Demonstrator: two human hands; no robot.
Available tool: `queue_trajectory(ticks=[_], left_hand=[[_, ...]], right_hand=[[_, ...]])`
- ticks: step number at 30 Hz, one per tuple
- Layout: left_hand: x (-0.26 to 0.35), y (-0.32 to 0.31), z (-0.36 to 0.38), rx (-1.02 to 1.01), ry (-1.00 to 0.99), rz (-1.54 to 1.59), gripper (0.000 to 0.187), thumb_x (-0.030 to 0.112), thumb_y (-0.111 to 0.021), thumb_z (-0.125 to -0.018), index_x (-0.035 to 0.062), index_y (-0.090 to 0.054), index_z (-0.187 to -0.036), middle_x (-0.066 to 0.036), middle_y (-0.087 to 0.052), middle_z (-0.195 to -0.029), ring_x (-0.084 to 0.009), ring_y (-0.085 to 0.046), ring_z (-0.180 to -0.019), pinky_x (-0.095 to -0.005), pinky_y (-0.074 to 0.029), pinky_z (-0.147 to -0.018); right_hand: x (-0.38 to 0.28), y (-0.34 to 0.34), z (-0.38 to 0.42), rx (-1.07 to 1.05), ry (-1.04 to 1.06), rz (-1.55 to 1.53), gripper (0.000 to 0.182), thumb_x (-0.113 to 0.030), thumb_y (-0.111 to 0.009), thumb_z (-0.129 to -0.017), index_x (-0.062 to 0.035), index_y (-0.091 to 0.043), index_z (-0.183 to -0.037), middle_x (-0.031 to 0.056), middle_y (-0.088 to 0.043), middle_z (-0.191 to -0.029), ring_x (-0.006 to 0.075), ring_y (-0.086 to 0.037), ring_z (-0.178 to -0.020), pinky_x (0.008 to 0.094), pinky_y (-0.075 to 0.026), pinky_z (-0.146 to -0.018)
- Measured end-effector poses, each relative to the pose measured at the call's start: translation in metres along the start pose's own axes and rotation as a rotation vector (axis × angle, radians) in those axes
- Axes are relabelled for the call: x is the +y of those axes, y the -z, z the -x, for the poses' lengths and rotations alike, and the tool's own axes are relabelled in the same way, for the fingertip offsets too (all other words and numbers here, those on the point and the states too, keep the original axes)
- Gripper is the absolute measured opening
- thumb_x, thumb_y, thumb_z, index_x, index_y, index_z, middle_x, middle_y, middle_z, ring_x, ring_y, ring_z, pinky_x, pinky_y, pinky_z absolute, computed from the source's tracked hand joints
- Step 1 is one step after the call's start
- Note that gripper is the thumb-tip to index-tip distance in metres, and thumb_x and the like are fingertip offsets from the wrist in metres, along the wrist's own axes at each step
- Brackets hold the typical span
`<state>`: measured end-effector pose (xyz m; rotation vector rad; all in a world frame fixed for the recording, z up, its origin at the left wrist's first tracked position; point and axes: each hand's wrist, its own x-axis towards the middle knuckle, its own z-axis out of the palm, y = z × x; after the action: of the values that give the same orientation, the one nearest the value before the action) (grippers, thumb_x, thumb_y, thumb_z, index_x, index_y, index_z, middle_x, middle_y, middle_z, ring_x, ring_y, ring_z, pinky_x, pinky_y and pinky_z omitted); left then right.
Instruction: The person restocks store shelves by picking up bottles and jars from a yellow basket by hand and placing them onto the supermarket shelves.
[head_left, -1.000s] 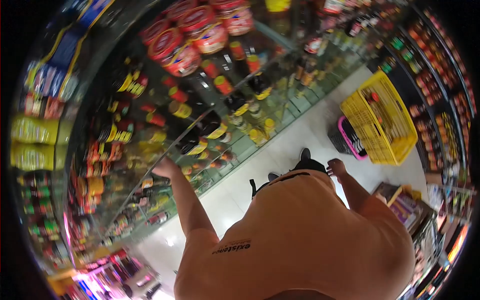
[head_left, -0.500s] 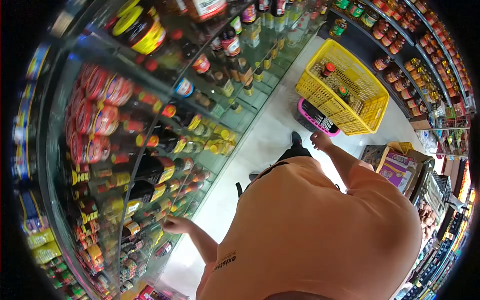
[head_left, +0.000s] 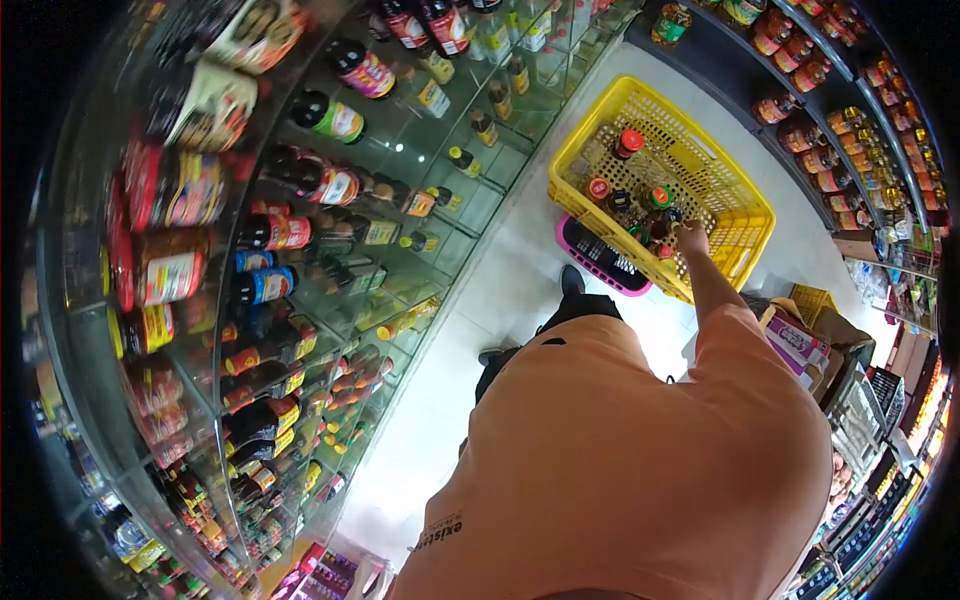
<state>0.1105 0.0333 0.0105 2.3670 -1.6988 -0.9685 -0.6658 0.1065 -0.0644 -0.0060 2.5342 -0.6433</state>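
Observation:
My right hand reaches over the near side of a yellow plastic basket. Its fingers look curled, close to a small dark bottle; whether they hold it I cannot make out. Inside the basket stand a red-capped jar, a bottle with a green-and-red cap, another red-topped jar and a dark-capped bottle. My left hand is out of view.
Glass shelves packed with sauce bottles run along my left. A dark basket with a pink rim sits below the yellow one. More shelves of jars curve at the far right. Cardboard boxes stand to my right.
My right hand has moved from beside the yellow basket to inside it. My left hand, earlier near the glass shelves, has left the view. More of the basket's bottles now show.

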Motion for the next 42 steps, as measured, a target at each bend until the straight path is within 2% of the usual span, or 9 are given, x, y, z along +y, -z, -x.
queue_trajectory(ticks=[2, 7, 11, 20, 26, 28, 32, 37, 42], left_hand=[[0.015, -0.001, 0.009, -0.069, 0.022, 0.004, 0.025, 0.021, -0.063, -0.096, 0.0052, -0.065, -0.116, -0.01, -0.07, -0.084, -0.0194, -0.059, -0.064, -0.0364, -0.05, -0.063], [0.039, 0.002, 0.022, -0.237, 0.073, 0.032, 0.024, 0.021, -0.063, -0.096, 0.0057, -0.066, -0.115, -0.009, -0.071, -0.084, -0.0188, -0.059, -0.061, -0.0361, -0.05, -0.062], [0.04, 0.0, 0.009, -0.218, 0.022, 0.079, 0.025, 0.021, -0.063, -0.096, 0.0043, -0.067, -0.114, -0.01, -0.072, -0.085, -0.0174, -0.063, -0.065, -0.0343, -0.052, -0.064], [0.096, -0.02, 0.026, -0.287, 0.051, 0.139, 0.024, 0.019, -0.064, -0.095, 0.0023, -0.066, -0.112, -0.008, -0.072, -0.09, -0.0178, -0.07, -0.08, -0.0313, -0.054, -0.073], [0.126, -0.02, 0.015, -0.289, -0.103, -0.027, 0.025, 0.019, -0.065, -0.095, 0.0043, -0.066, -0.114, -0.009, -0.072, -0.083, -0.0181, -0.071, -0.081, -0.0319, -0.054, -0.076], [0.127, -0.029, -0.002, -0.272, -0.165, 0.069, 0.025, 0.02, -0.065, -0.095, 0.0046, -0.066, -0.115, -0.007, -0.072, -0.085, -0.0167, -0.07, -0.081, -0.0311, -0.053, -0.077], [0.21, -0.025, -0.017, -0.32, -0.108, 0.285, 0.031, 0.021, -0.068, -0.093, 0.0085, -0.065, -0.121, -0.006, -0.071, -0.086, -0.0135, -0.066, -0.078, -0.0291, -0.054, -0.068], [0.328, 0.01, 0.003, -0.578, -0.437, 0.789, 0.036, 0.013, -0.059, -0.098, 0.0027, -0.055, -0.133, -0.015, -0.063, -0.126, -0.0195, -0.065, -0.101, -0.0325, -0.054, -0.089], [0.375, 0.06, 0.056, -0.952, -0.423, 1.094, 0.076, 0.031, -0.064, -0.098, 0.0141, -0.02, -0.159, -0.017, -0.047, -0.144, -0.022, -0.06, -0.112, -0.0367, -0.047, -0.1]], right_hand=[[0.025, -0.02, -0.039, 0.046, 0.127, 0.165, 0.072, -0.045, -0.073, -0.078, -0.0087, -0.054, -0.137, 0.0232, -0.07, -0.112, 0.0349, -0.07, -0.101, 0.0432, -0.054, -0.09], [0.014, -0.025, -0.04, -0.02, 0.018, 0.143, 0.075, -0.045, -0.074, -0.076, -0.0082, -0.054, -0.138, 0.0236, -0.067, -0.12, 0.0358, -0.066, -0.112, 0.0445, -0.05, -0.097], [0.029, -0.053, -0.061, -0.17, -0.006, 0.193, 0.048, -0.041, -0.068, -0.079, -0.0046, -0.065, -0.109, 0.0205, -0.072, -0.101, 0.0375, -0.071, -0.095, 0.0472, -0.055, -0.088], [0.0, 0.003, -0.029, -0.108, 0.261, 0.316, 0.042, -0.043, -0.069, -0.081, -0.0068, -0.068, -0.103, 0.0195, -0.072, -0.093, 0.0396, -0.069, -0.092, 0.0479, -0.054, -0.079], [-0.059, 0.101, 0.019, -0.033, 0.542, -0.078, 0.024, -0.022, -0.071, -0.082, -0.0031, -0.068, -0.096, 0.0084, -0.063, -0.068, 0.0172, -0.059, -0.058, 0.0317, -0.048, -0.055], [-0.099, 0.139, 0.046, -0.245, 0.464, -0.485, 0.025, -0.027, -0.069, -0.083, -0.0031, -0.068, -0.09, 0.0074, -0.063, -0.065, 0.0162, -0.058, -0.055, 0.0294, -0.045, -0.052], [-0.169, 0.172, 0.086, -0.47, 0.521, -0.591, 0.018, -0.022, -0.066, -0.082, -0.0045, -0.066, -0.085, 0.0021, -0.058, -0.064, 0.0101, -0.051, -0.049, 0.0244, -0.036, -0.044], [-0.246, 0.145, 0.158, -0.769, 0.489, -0.809, 0.015, -0.02, -0.063, -0.08, -0.0059, -0.059, -0.082, 0.0015, -0.056, -0.066, 0.0103, -0.05, -0.045, 0.0236, -0.036, -0.037], [-0.288, 0.086, 0.242, -1.047, 0.43, -0.683, 0.025, -0.025, -0.068, -0.078, -0.0043, -0.059, -0.089, 0.0011, -0.058, -0.069, 0.008, -0.051, -0.045, 0.0215, -0.035, -0.036]])
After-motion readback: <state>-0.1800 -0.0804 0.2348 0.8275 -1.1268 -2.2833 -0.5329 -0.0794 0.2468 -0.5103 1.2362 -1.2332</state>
